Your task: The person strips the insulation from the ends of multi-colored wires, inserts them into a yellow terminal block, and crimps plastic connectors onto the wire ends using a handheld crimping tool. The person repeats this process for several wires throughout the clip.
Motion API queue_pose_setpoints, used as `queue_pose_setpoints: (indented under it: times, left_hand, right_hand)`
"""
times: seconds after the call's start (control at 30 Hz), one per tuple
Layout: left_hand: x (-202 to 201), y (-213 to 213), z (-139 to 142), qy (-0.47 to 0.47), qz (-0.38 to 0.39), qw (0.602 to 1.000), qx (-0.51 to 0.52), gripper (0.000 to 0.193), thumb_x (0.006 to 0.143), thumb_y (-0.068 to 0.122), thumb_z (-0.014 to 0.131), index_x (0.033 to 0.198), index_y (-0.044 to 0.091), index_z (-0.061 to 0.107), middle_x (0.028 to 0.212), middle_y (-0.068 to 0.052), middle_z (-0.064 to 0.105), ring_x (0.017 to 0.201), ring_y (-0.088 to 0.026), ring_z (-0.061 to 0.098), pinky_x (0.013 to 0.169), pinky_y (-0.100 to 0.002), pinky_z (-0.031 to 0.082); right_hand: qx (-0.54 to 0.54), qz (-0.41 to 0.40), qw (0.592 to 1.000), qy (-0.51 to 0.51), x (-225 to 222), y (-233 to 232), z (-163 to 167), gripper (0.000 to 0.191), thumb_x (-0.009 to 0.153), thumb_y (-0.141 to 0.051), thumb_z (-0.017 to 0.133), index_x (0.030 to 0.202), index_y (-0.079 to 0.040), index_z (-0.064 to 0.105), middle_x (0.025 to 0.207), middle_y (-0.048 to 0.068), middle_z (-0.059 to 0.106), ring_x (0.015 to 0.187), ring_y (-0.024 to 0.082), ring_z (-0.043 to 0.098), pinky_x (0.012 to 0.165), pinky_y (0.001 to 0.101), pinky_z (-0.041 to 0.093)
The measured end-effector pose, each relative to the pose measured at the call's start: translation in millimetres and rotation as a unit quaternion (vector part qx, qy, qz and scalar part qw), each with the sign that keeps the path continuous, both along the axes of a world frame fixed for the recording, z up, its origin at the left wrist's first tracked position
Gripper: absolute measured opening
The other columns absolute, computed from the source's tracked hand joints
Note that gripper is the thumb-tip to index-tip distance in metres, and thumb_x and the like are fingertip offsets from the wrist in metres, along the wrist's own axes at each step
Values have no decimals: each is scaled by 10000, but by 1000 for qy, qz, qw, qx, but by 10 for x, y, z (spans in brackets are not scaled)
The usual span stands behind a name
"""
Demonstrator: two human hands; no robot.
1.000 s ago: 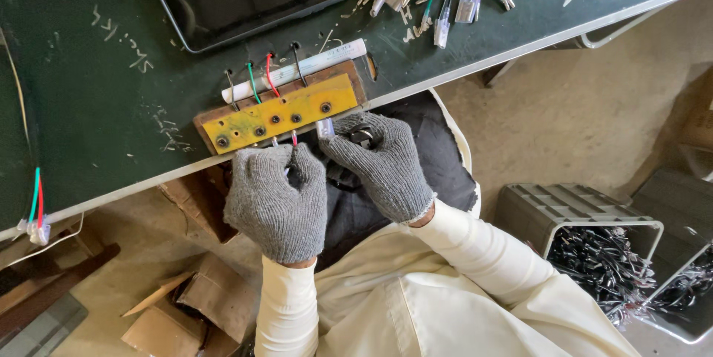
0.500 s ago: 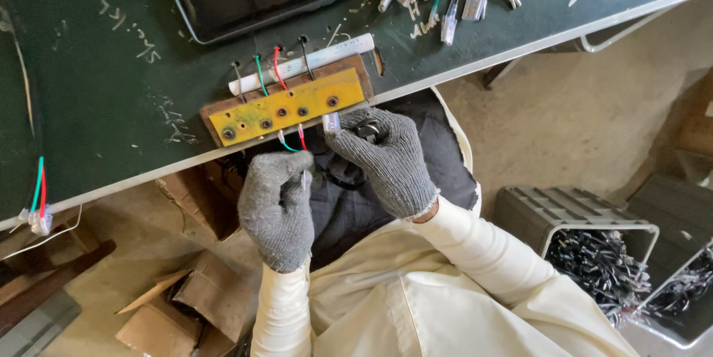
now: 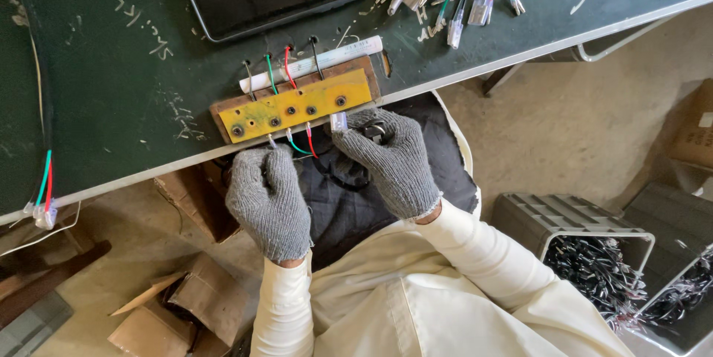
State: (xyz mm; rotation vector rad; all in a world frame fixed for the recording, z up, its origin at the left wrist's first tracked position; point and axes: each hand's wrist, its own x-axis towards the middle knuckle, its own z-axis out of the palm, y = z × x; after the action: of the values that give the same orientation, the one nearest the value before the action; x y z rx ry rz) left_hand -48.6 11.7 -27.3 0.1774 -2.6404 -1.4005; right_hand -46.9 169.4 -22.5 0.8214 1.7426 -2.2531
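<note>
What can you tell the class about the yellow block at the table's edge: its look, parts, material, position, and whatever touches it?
The yellow block is a long, flat bar, apparently painted wood with worn brown edges. A row of dark round sockets runs along its top. It lies slightly tilted on the green table, at the near edge. Green, red and dark wires enter its far side; green and red wires leave its near side. The right hand holds a small clear connector against its near edge.

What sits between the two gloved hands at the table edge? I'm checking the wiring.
In the head view, a green wire and a red wire hang from the yellow block between the left hand and right hand.
</note>
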Motion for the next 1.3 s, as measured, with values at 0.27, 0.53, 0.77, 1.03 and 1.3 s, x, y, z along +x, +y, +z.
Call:
queue_pose_setpoints:
  times: [0.27, 0.53, 0.77, 1.03, 1.3]
  left_hand:
    - [-65, 34, 48, 79, 2, 995, -59, 64, 1018, 39, 668, 965, 19, 638, 898, -137, 681, 800, -274, 692, 764, -368, 551]
    - [-16, 31, 236, 90, -12, 984, -155, 199, 994, 136, 749, 1138, 31, 661, 1013, -141, 714, 873, -320, 707, 788, -395, 558]
    - [305, 63, 455, 86, -310, 947, -17, 426, 863, 274, 819, 1162, 36, 633, 869, -85, 672, 724, -267, 664, 665, -419, 518]
    - [522, -25, 467, -27, -168, 975, 143, 148, 952, 107, 743, 1065, 78, 652, 932, -50, 757, 733, -135, 721, 665, -280, 577]
    - [505, -37, 575, -138, 116, 923, 339, 186, 914, -22, 609, 1074, 42, 680, 856, -115, 669, 622, -145, 595, 510, -307, 494]
  right_hand:
    - [16, 10, 1000, 1, 137, 75, 20, 194, 981, -126, 661, 1111, 5, 723, 895, 41, 762, 676, 57, 653, 580, 190, 510]
    - [-5, 71, 993, 95, 440, 255, 160, 334, 1054, -200, 605, 1296, 24, 657, 1081, 89, 760, 879, 98, 679, 716, 207, 507]
    - [52, 279, 937, 203, 454, 342, 404, 753, 1088, -614, 513, 1495, 20, 514, 1427, 148, 615, 1354, 240, 621, 1169, 342, 491]
    - [36, 349, 912, 211, 388, 261, 416, 751, 969, -414, 741, 1500, 17, 432, 1370, 169, 626, 1202, 230, 666, 1004, 340, 540]
    - [245, 389, 858, 229, 311, 254, 429, 398, 859, -247, 809, 1180, -60, 667, 888, 130, 680, 803, 353, 681, 685, 391, 534]
